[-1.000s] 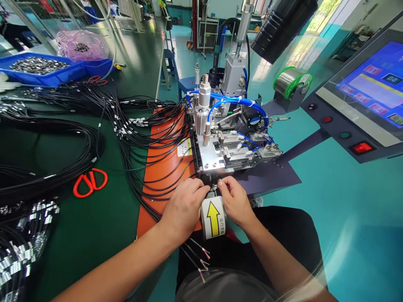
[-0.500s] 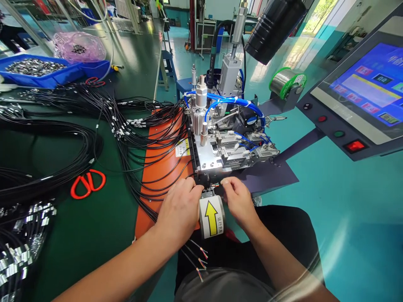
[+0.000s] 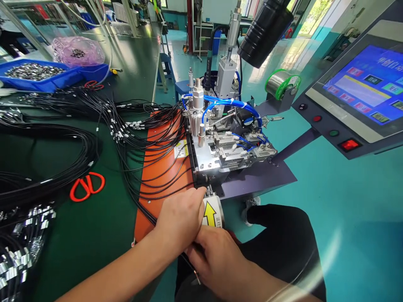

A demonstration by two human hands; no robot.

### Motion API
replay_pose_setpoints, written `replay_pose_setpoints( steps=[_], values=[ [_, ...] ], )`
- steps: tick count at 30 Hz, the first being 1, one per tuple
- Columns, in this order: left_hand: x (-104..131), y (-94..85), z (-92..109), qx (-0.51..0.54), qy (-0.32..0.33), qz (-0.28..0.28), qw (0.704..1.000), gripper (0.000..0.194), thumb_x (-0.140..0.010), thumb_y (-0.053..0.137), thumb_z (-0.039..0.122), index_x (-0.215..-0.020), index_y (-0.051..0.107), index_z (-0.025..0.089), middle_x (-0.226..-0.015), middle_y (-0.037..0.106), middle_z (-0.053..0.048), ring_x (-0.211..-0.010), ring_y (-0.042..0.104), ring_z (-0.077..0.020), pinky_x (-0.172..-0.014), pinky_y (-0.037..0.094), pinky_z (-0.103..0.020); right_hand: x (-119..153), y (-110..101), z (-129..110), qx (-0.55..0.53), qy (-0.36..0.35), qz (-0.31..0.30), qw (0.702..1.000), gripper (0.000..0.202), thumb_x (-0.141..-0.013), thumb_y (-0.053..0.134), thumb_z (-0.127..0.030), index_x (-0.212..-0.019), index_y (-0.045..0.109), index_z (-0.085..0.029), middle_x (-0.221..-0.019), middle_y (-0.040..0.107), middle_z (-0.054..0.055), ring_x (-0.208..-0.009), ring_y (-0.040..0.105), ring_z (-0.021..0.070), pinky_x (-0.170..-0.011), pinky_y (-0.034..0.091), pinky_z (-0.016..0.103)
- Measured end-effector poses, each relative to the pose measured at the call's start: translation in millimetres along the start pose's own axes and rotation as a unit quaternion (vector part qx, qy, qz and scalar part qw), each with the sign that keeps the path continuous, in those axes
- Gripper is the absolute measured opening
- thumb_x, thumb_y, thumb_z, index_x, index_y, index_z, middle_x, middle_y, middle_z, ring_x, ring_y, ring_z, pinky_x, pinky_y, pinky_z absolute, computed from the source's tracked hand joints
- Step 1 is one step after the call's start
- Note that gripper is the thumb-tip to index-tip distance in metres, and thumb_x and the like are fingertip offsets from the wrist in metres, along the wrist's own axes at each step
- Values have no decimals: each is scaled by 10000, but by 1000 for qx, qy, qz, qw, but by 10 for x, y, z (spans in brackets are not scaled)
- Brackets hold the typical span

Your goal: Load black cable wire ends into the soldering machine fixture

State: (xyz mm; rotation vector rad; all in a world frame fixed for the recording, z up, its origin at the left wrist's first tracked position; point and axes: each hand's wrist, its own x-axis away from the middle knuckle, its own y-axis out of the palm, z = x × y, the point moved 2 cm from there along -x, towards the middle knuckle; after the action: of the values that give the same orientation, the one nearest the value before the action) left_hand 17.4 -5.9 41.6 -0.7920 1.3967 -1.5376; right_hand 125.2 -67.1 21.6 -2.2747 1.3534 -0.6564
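My left hand [image 3: 181,216] is curled at the front edge of the wire-processing machine [image 3: 208,159], closed over black cables [image 3: 151,214] that run into it from the orange panel [image 3: 163,163]. Its fingertips are mostly hidden. Partly covering the white roller with a yellow arrow [image 3: 211,212], the hand leaves its right side showing. My right hand [image 3: 220,258] is bent in beneath my left palm, fingers curled by the loose cable ends. What it pinches is hidden. One bare cable end [image 3: 197,277] pokes out below it.
Red-handled scissors [image 3: 87,186] lie on the green table [image 3: 103,226] among coiled cables [image 3: 63,138]. A blue tray [image 3: 37,82] of small metal parts sits further back. To the right are a solder wire spool [image 3: 281,84] and a control screen [image 3: 362,88].
My right hand has left the machine's front and moved down and left, under my left palm. The bundle's coloured wire ends are now mostly covered. My left hand stays nearly in place.
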Motion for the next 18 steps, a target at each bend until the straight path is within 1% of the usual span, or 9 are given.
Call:
replay_pose_setpoints(
  steps=[2,5,7,10,12,14,16,18],
  values=[
    [13,18,-3,31,12,24,999,241,-881,548,172,-1084,670,215,-936,743,-31,-777,711,-219,-613,522,-308,-6,-22,17,-8,6,-8,1000,201,-877,527,-215,-683,580,-201,-696,687,-7,-603,570,119,-578,353,231],
    [26,40,-22,76,24,57,995,261,-884,552,175,-1116,668,211,-941,742,-28,-796,712,-209,-651,540,-305,3,-34,7,-4,10,-14,1000,220,-839,570,-219,-622,553,-195,-625,655,-13,-551,518,113,-548,329,239],
    [24,43,-33,96,28,71,992,264,-888,543,170,-1116,670,210,-931,740,-27,-805,710,-203,-664,547,-299,9,-33,-14,2,4,-10,1000,209,-805,598,-204,-605,539,-192,-611,639,-19,-538,490,110,-529,305,243],
    [4,36,-40,126,35,83,988,256,-890,534,160,-1101,673,200,-926,734,-34,-818,703,-198,-694,555,-297,6,-80,-26,-9,-3,3,1000,185,-780,574,-137,-608,538,-192,-599,614,-33,-530,464,101,-517,291,238],
    [-16,36,-43,162,44,88,982,254,-912,515,169,-1120,660,188,-927,727,-41,-822,695,-188,-725,558,-296,-14,-183,0,-21,-4,30,999,170,-769,569,-107,-622,561,-192,-597,600,-38,-539,465,101,-522,302,234],
    [-35,46,-49,203,56,98,973,261,-944,485,185,-1157,637,180,-955,722,-47,-849,686,-178,-763,554,-292,-54,-335,56,-30,-13,75,997,145,-778,585,-106,-675,625,-199,-632,615,-33,-582,498,112,-550,335,235],
    [-50,64,-60,234,71,113,963,267,-965,462,191,-1186,613,172,-1005,715,-56,-891,676,-175,-800,543,-293,-110,-493,140,-55,-22,133,989,130,-807,613,-142,-801,711,-226,-726,667,-22,-664,556,130,-614,392,242],
    [-62,89,-71,253,87,118,956,257,-973,454,189,-1181,603,167,-1023,705,-62,-908,661,-176,-809,532,-296,-171,-603,245,-100,-7,182,978,135,-834,635,-203,-900,745,-245,-801,703,-8,-705,590,145,-645,434,252]
  ],
)
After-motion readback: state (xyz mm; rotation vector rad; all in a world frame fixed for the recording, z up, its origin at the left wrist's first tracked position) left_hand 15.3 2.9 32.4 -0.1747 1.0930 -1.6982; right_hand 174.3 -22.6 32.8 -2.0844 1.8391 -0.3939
